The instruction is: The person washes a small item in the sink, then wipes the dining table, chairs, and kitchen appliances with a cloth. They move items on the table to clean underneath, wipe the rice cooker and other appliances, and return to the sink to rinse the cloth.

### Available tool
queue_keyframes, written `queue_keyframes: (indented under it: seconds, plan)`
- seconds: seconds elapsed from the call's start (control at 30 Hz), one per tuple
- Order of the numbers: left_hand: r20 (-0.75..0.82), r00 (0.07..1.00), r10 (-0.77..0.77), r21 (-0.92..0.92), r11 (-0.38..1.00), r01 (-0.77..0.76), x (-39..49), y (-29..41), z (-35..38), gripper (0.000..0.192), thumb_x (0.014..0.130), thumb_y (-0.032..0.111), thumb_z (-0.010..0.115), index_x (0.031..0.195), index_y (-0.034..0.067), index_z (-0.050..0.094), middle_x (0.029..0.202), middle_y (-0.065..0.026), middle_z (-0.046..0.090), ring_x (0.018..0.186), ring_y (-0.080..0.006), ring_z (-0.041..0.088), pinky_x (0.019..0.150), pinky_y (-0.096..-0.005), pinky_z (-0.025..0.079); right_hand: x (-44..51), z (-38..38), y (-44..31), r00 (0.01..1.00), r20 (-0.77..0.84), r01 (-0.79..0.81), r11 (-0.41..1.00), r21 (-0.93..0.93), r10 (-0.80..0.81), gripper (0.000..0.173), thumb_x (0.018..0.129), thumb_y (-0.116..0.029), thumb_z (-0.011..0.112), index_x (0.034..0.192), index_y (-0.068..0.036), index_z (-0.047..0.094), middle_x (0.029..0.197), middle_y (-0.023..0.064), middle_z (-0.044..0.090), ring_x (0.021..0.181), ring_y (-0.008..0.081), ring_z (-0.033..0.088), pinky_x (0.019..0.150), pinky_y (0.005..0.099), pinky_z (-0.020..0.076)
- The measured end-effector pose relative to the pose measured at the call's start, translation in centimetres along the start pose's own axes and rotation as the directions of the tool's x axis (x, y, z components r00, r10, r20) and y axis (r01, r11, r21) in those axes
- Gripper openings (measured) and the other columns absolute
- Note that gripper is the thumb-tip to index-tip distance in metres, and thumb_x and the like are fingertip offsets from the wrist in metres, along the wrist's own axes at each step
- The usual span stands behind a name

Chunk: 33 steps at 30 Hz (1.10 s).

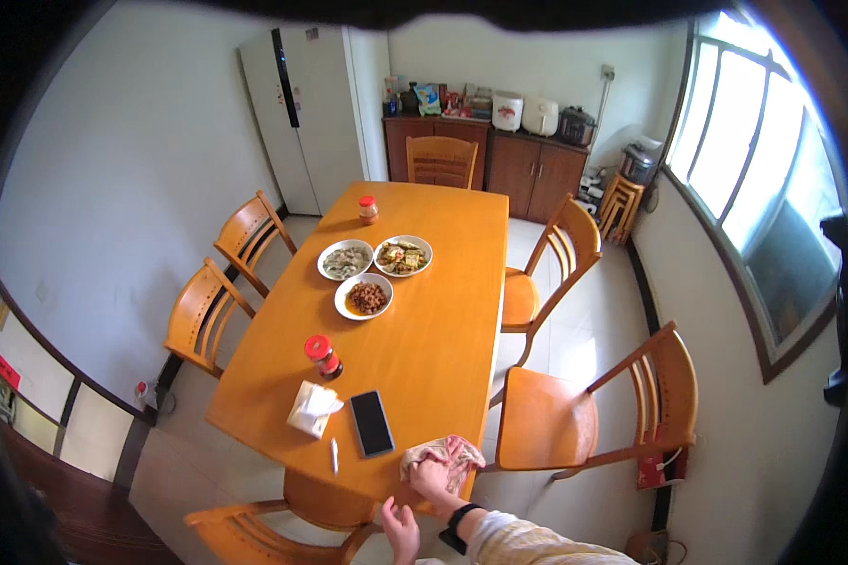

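Note:
A pink-and-beige cloth (459, 452) lies bunched on the near right corner of the wooden dining table (424, 339). My right hand (431, 474) is on the cloth with its fingers curled into it; a black band circles that wrist. My left hand (400, 530) is empty just off the table's near edge, its fingers apart. A smartphone (372, 424) with a dark screen lies left of the cloth. Beside the phone are a slim white pen-like object (335, 456) and a tissue pack (314, 409) with a tissue sticking out.
A red-lidded jar (324, 357) stands behind the tissues, another red-lidded jar (369, 210) farther back. Mid-table sit three dishes: diced food (364, 296), pale greenish food (345, 260) and mixed food (402, 256). Wooden chairs surround the table, including a right one (548, 420) and a near one (268, 530).

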State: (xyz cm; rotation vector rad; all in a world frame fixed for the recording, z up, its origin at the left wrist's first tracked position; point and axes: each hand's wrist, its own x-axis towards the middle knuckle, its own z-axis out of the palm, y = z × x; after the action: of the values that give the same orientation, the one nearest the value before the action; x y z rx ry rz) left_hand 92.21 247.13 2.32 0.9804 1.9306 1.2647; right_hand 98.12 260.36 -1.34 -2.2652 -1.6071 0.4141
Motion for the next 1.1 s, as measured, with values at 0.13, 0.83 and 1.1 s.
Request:
queue_keyframes:
  seconds: [0.13, 0.83, 1.1]
  plan:
    - [-0.059, 0.998, -0.019, 0.104, 0.994, 0.025, 2.1, 1.1, 4.1, 0.036, 0.090, 0.012, 0.057, 0.123, 0.000, 0.047, 0.113, -0.0115, 0.044, 0.098, -0.0223, 0.050, 0.087, -0.0324, 0.045, 10.8, -2.1, -1.8, 0.977, 0.212, -0.066, 0.990, 0.121, 0.039, 0.092, 0.075, -0.053, 0.062, 0.139, 0.006, 0.034, 0.153, 0.0277, 0.005, 0.142, 0.0429, -0.007, 0.109, 0.0620, -0.0031]
    - [0.242, 0.947, 0.212, 0.875, 0.375, -0.307, 20.7, 10.0, 24.8, 0.070, 0.084, 0.050, 0.052, 0.141, 0.012, 0.039, 0.149, -0.0182, 0.029, 0.137, -0.0399, 0.026, 0.108, -0.0672, 0.015, 67.9, -3.9, -3.1, 0.990, -0.011, 0.132, 0.965, -0.225, -0.138, 0.083, 0.080, -0.056, 0.041, 0.146, -0.007, 0.029, 0.156, 0.0166, 0.010, 0.145, 0.0332, 0.002, 0.112, 0.0604, 0.0024]
    - [0.285, 0.952, 0.112, 0.889, 0.342, -0.306, 21.1, 11.4, 25.0, 0.065, 0.085, 0.048, 0.051, 0.138, 0.010, 0.043, 0.146, -0.0225, 0.032, 0.135, -0.0440, 0.027, 0.106, -0.0683, 0.018, 76.9, -2.7, -3.1, 0.932, 0.114, 0.362, 0.878, -0.313, -0.344, 0.067, 0.088, -0.059, 0.034, 0.140, -0.017, 0.043, 0.157, 0.0037, 0.013, 0.145, 0.0294, 0.005, 0.111, 0.0610, 0.0042]
